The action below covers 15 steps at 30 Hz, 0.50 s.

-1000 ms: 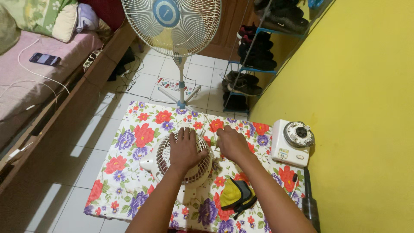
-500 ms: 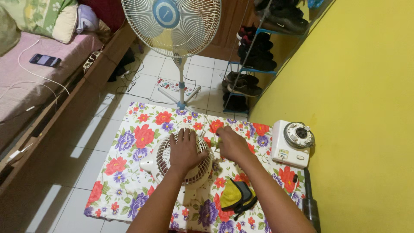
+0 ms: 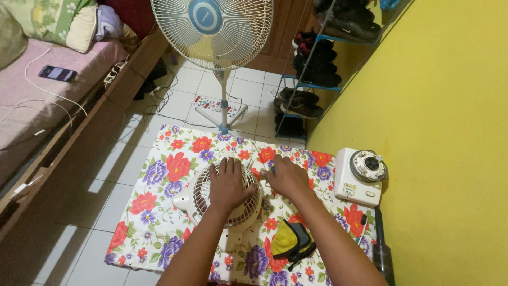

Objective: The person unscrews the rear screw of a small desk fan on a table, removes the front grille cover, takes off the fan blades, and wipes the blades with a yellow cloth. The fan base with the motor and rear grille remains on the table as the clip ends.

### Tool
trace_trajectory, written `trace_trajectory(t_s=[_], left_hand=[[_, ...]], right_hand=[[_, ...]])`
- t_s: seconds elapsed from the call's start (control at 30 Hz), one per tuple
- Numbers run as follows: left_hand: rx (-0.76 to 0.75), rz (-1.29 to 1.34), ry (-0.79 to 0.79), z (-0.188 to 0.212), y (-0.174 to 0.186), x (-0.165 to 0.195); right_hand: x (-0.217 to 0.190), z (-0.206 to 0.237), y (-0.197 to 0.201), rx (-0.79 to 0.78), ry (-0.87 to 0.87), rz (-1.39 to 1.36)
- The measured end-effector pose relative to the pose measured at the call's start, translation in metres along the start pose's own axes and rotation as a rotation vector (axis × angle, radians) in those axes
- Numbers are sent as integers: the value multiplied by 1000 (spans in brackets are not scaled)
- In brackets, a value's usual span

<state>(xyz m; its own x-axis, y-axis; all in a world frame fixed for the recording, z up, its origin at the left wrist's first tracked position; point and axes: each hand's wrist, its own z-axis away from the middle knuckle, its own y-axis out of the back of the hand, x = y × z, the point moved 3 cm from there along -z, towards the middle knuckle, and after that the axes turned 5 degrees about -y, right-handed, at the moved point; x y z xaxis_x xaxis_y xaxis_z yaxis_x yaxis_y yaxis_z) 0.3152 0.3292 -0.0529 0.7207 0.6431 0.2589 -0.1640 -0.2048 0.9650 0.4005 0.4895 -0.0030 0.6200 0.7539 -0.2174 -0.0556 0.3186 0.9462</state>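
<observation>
Floral cloth (image 3: 159, 175) covers our tiled floor; our left hand (image 3: 229, 182) spreads flat on the small fan's grille (image 3: 235, 209), pinning it, while our right hand (image 3: 286, 177), fingers together, works its edge beside it

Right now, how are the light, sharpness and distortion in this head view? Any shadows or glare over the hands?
Head view: lit evenly and sharp, with no glare on the left hand, right hand or small fan. Sunlight stripes cross the floor tiles at left. The wide lens bends the edges, so the yellow wall leans. The dark bottle sits dim in the corner.
</observation>
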Motion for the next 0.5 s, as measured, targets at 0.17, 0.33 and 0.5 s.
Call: trace_trajectory(t_s=[0.17,0.33,0.5], left_hand=[[-9,23,5,-1,-1,-1],[10,8,0,0,-1,0],[20,-6,-2,0,0,0]], right_hand=[[-1,2,-3,76,148,20],[7,-4,-8,101,140,-8],[8,-9,-14,-4,27,-20]])
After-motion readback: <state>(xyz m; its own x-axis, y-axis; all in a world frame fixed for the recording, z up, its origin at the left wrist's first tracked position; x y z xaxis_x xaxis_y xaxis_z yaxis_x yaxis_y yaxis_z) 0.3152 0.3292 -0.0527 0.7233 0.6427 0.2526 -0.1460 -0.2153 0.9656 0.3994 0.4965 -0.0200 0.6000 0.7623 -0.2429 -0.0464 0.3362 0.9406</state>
